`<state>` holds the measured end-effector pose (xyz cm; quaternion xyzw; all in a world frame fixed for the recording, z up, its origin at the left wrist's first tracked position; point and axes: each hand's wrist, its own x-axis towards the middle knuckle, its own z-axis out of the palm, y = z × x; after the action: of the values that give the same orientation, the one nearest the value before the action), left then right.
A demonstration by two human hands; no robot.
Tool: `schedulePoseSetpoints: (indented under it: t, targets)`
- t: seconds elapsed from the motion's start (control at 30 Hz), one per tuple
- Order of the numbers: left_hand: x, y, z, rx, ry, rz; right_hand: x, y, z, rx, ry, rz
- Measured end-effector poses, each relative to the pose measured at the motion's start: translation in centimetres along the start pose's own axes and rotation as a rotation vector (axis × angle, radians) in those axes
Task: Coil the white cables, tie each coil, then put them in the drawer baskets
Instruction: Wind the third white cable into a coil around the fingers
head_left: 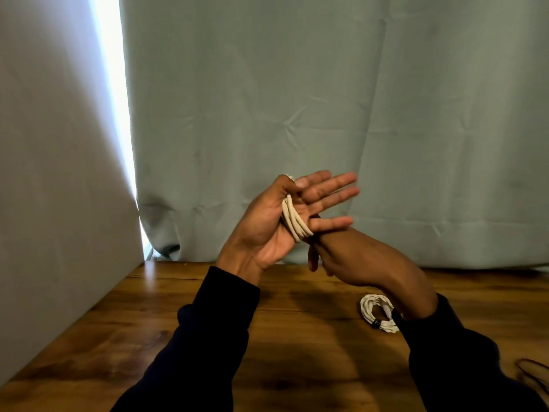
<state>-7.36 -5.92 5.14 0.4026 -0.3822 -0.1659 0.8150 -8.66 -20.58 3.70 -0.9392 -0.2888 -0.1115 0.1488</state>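
My left hand (276,221) is raised above the table, palm toward me, fingers straight and spread. Several turns of white cable (294,218) are wound across its palm, and the thumb presses on the top of the turns. My right hand (356,260) sits just below and behind the left fingers with its back toward me. Its fingers are curled near the bottom of the wound cable, but what they hold is hidden. A second white cable coil (377,313), tied with a dark band, lies on the wooden table (208,292) beside my right wrist.
A grey-green curtain (326,99) hangs right behind the table. A pale wall (53,173) runs along the table's left edge. Thin dark loops (531,373) lie on the table at the far right. No drawer or basket is in view.
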Motion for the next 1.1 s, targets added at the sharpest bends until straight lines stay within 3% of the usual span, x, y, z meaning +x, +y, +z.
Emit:
schedulePoseSetpoints:
  t: [0.4,0.6,1.1]
  targets:
    - [0.8,-0.4,-1.2,-0.017,0.046,0.051,-0.4,-1.2,0.5,-0.163,-0.018,0.015]
    - [0.8,-0.4,-2.0,0.138,0.052,0.028,-1.3,-2.7,0.8,-0.300,-0.028,0.006]
    - [0.3,-0.4,-2.9,0.435,0.234,-0.134,-5.6,-4.3,-4.3,-0.423,0.251,-0.112]
